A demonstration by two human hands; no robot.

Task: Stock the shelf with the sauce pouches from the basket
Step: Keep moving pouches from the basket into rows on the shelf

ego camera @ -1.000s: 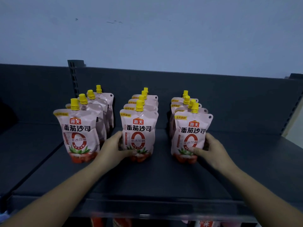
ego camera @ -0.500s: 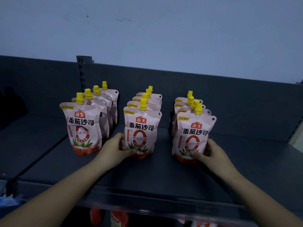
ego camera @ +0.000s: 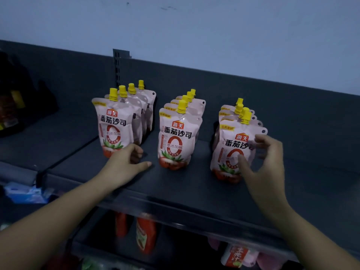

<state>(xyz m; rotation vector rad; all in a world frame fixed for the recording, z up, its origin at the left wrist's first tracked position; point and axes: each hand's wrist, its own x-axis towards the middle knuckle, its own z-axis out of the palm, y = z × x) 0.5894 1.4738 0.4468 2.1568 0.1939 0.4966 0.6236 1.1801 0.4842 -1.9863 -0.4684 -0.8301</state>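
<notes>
Three rows of pink spouted sauce pouches with yellow caps stand upright on the dark grey metal shelf. The fronts read 海天 番茄沙司, with a yellow corner tag 非转基因. The left hand sits at the foot of the left row's front pouch, fingers loosely curled, thumb flat on the shelf, gripping nothing. The right hand is spread loose round the right row's front pouch, thumb across the label. I can't tell if it touches.

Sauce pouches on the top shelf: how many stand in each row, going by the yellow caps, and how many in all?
Left row: 4
Middle row: 4
Right row: 4
Total: 12
</notes>
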